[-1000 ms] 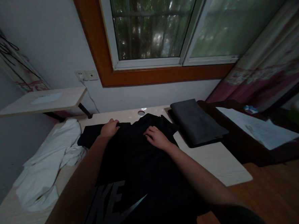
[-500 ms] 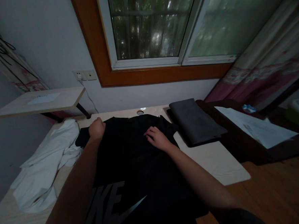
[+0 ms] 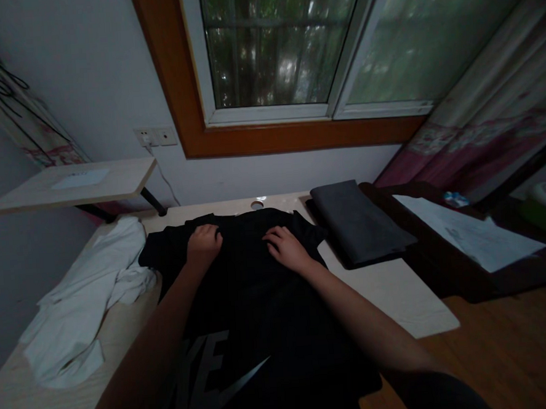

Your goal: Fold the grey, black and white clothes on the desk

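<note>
A black T-shirt [image 3: 260, 304] with grey lettering and a pale swoosh lies spread over the desk, its collar end toward the wall and its lower end at the near edge. My left hand [image 3: 204, 244] rests palm down on the upper left of the shirt, fingers lightly bent on the cloth. On the upper right part my right hand [image 3: 285, 248] lies with its fingers apart, touching the fabric. A short sleeve sticks out to the left of my left hand, and another to the right of my right hand.
A crumpled white garment [image 3: 89, 302] lies on the left of the pale wooden desk [image 3: 408, 301], below a raised shelf [image 3: 77, 185]. Dark grey folded material [image 3: 360, 221] sits at the right. Farther right is a paper sheet [image 3: 469, 229] on a dark surface. A window [image 3: 273, 50] is ahead.
My left hand has let go of the shirt's left sleeve area and shifted right, toward the collar, its fist now loosened. My right hand has stayed nearly in place.
</note>
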`<state>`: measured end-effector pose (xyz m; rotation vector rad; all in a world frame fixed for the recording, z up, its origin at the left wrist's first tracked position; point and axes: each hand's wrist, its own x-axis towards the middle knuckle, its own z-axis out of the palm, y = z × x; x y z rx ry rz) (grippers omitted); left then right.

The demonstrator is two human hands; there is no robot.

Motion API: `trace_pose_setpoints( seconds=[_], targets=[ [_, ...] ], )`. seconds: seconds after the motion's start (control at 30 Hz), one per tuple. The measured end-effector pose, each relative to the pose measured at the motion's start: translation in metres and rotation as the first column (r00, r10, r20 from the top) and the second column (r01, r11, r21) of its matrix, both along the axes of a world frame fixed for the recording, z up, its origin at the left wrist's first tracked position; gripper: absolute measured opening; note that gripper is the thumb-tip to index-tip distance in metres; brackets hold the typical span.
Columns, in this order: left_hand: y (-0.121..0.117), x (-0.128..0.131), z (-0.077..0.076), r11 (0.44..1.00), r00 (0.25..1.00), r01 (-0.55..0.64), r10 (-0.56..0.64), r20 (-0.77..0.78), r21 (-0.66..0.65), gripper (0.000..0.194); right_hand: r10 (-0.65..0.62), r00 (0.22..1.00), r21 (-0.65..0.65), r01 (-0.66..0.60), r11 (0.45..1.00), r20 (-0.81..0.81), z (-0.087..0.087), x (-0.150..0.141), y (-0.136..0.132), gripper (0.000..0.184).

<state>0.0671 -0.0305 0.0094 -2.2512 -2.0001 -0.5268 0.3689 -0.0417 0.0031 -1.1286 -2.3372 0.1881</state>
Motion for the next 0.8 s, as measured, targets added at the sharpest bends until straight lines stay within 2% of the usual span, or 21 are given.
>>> trace_pose_setpoints(
  seconds=[0.17,0.33,0.43,0.57,0.7,0.8],
  targets=[
    [-0.010,0.013,-0.020,1.000,1.000,0.002,-0.003,0.013,0.025,0.050,-0.029,0.998,0.024,0.028,0.999,0.055,-0.002,-0.024,0.015,0.040],
    [-0.006,0.002,-0.022,1.000,1.000,-0.024,0.024,0.002,-0.005,0.054,-0.026,0.997,0.016,0.025,1.000,0.077,-0.006,-0.057,0.034,0.047],
    [-0.002,-0.012,-0.020,0.997,0.998,-0.069,0.068,-0.014,-0.019,0.055,-0.070,0.995,0.000,0.070,0.998,0.068,-0.009,-0.064,0.044,0.045],
    [0.000,-0.030,-0.019,0.990,0.991,-0.134,0.133,-0.029,-0.045,0.055,-0.162,0.986,-0.009,0.163,0.987,0.040,-0.013,-0.049,0.052,0.043],
    [-0.004,-0.037,-0.020,0.992,0.992,-0.121,0.120,-0.043,-0.019,0.054,-0.206,0.978,-0.016,0.206,0.978,0.011,-0.015,-0.021,0.047,0.038],
    [-0.009,-0.037,-0.023,0.995,0.993,-0.099,0.099,-0.065,0.002,0.052,-0.221,0.974,-0.030,0.223,0.974,0.050,-0.012,-0.009,0.035,0.038]
  ],
)
